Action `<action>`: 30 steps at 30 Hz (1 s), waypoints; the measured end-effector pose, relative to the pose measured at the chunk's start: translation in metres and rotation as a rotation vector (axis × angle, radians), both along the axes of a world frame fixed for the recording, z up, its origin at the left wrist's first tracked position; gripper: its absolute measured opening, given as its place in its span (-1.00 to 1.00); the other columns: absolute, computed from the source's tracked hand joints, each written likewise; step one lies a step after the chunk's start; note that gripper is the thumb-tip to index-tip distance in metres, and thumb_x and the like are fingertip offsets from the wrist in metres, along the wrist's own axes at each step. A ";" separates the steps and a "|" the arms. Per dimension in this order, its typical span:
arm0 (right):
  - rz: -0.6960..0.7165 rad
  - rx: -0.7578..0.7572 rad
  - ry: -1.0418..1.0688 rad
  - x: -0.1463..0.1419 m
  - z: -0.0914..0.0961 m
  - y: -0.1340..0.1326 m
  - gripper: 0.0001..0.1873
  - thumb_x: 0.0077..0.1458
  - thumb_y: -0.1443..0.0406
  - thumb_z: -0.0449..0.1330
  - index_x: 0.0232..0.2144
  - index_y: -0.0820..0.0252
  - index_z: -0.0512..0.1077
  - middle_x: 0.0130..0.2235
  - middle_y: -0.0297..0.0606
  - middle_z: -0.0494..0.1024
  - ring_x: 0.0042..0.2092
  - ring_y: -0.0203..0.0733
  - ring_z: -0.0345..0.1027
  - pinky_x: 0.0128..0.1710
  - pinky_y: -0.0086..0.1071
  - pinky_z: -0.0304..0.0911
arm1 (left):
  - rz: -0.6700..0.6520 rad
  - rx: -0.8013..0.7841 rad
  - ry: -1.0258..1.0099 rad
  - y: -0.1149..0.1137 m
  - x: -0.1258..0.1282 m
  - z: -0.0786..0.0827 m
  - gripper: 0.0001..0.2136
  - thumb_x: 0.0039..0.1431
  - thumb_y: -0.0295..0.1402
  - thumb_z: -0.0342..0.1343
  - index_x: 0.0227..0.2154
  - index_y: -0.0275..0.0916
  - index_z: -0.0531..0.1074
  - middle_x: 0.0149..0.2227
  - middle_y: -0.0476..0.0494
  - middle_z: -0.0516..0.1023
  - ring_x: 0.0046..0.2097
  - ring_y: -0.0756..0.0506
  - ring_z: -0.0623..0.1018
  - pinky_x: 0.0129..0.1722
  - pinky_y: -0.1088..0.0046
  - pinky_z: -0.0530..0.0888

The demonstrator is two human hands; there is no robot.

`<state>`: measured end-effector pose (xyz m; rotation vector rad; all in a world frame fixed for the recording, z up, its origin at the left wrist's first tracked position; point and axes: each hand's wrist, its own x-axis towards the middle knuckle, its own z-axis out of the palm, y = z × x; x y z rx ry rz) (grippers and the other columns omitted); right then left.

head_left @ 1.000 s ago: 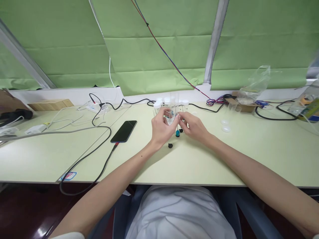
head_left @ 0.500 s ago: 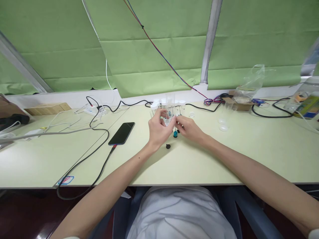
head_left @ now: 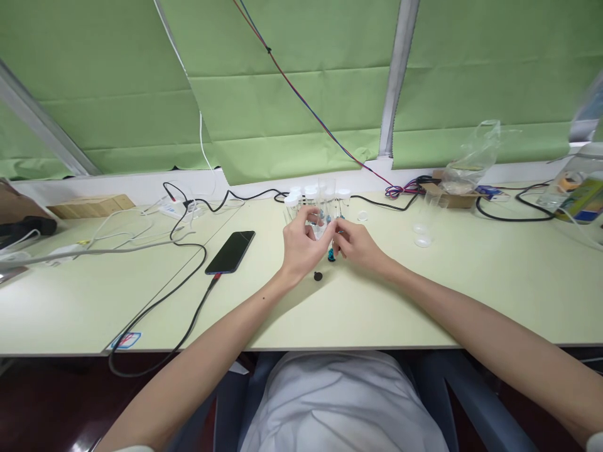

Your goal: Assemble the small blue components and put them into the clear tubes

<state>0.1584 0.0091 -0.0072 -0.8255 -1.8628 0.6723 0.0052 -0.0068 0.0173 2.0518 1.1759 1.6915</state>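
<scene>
My left hand (head_left: 302, 248) is closed round a clear plastic tube (head_left: 326, 190), its thumb along the near side. Right beside the tube's lower end, my right hand (head_left: 362, 243) has thumb and fingers pinched together. Whatever lies between those fingertips is too small and hidden to name. Just below the fingers, a small teal piece with a dark base (head_left: 331, 255) is partly covered by them. Closer to me lies a small black round piece (head_left: 318, 276). Behind my hands stand several clear tubes with white caps (head_left: 292, 199), partly hidden.
A phone (head_left: 230, 252) with a black charging cable lies at left. On the right are an empty clear tube (head_left: 426, 220), a cardboard box (head_left: 455, 199) with a plastic bag (head_left: 475, 157), and black cables. A white cap (head_left: 362, 216) lies behind my right hand.
Both hands and the tube have shifted slightly to the right. My right fingertips have come a little lower, and now cover more of the teal piece.
</scene>
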 end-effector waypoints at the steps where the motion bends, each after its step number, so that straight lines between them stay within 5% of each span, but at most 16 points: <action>1: 0.008 -0.037 0.037 -0.001 -0.001 0.000 -0.87 0.25 0.28 0.02 -0.37 0.12 0.28 -0.54 -0.40 0.44 -0.54 -0.28 0.35 -0.52 -0.39 0.22 | -0.002 0.001 0.002 0.000 0.000 0.000 -0.73 0.11 -0.23 0.27 -0.20 -0.18 0.36 -0.35 0.04 0.48 -0.63 0.16 0.22 -0.62 0.55 0.24; 8: -0.047 -0.138 0.261 0.001 0.000 0.011 -0.72 0.19 0.07 0.20 -0.37 0.14 0.35 -0.50 -0.37 0.46 -0.58 -0.32 0.30 -0.62 -0.42 0.19 | -0.011 -0.004 0.012 -0.001 0.000 0.001 -0.74 0.11 -0.22 0.26 -0.21 -0.18 0.36 -0.36 0.05 0.47 -0.64 0.17 0.17 -0.62 0.56 0.20; 15: -0.434 0.411 0.234 0.025 0.015 0.017 -0.78 0.33 0.14 0.10 -0.33 0.12 0.34 -0.44 -0.37 0.46 -0.53 -0.33 0.33 -0.44 -0.39 0.26 | -0.006 -0.071 0.145 0.001 0.000 -0.003 -0.74 0.11 -0.20 0.25 -0.23 -0.19 0.38 -0.40 0.07 0.49 -0.61 0.13 0.22 -0.53 0.52 0.27; 19: -0.549 0.483 0.378 0.044 0.022 0.028 -0.74 0.34 0.08 0.09 -0.30 0.10 0.31 -0.43 -0.39 0.41 -0.55 -0.35 0.33 -0.50 -0.41 0.23 | -0.004 -0.127 0.331 0.005 -0.002 -0.007 -0.77 0.10 -0.21 0.24 -0.24 -0.20 0.43 -0.38 0.03 0.54 -0.55 0.07 0.34 -0.43 0.47 0.34; 30: -0.497 0.430 0.588 0.044 0.029 0.025 -0.65 0.30 -0.04 0.12 -0.28 0.08 0.28 -0.38 -0.39 0.36 -0.57 -0.44 0.33 -0.65 -0.50 0.19 | -0.018 -0.142 0.503 0.009 -0.003 -0.013 -0.74 0.10 -0.20 0.26 -0.17 -0.18 0.54 -0.32 -0.03 0.61 -0.45 -0.02 0.47 -0.34 0.40 0.41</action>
